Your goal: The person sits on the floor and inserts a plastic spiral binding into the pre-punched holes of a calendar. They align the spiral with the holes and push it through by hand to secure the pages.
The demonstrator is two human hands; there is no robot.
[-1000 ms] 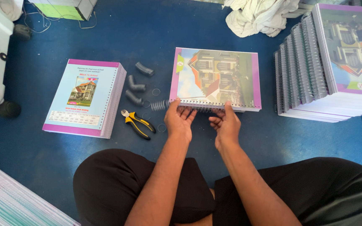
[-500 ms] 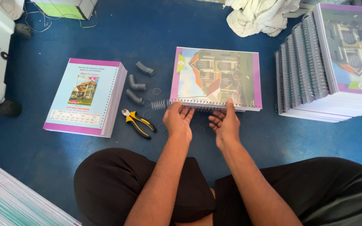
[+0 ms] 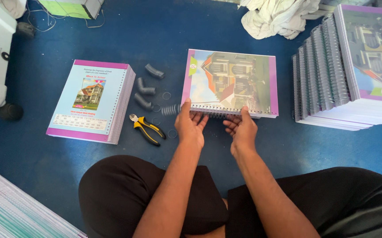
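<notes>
Fingers (image 3: 197,118) of the left hand (image 3: 190,128) and of the right hand (image 3: 243,128) curl under the near edge of the notebook (image 3: 230,83), grasping the wire coil (image 3: 219,113) that runs along that edge. The notebook lies flat on the blue floor (image 3: 36,176), straight ahead of the person's crossed legs. Judging by the coil end sticking out left of the notebook, the binding looks nearly threaded but untrimmed. Left of the notebook lie yellow-handled pliers (image 3: 147,129), short coil pieces (image 3: 146,90) and an unbound stack (image 3: 91,100); right of it, finished bound notebooks (image 3: 332,83) pile up, partly cut off. The fingertips' exact hold is hidden beneath the edge.
</notes>
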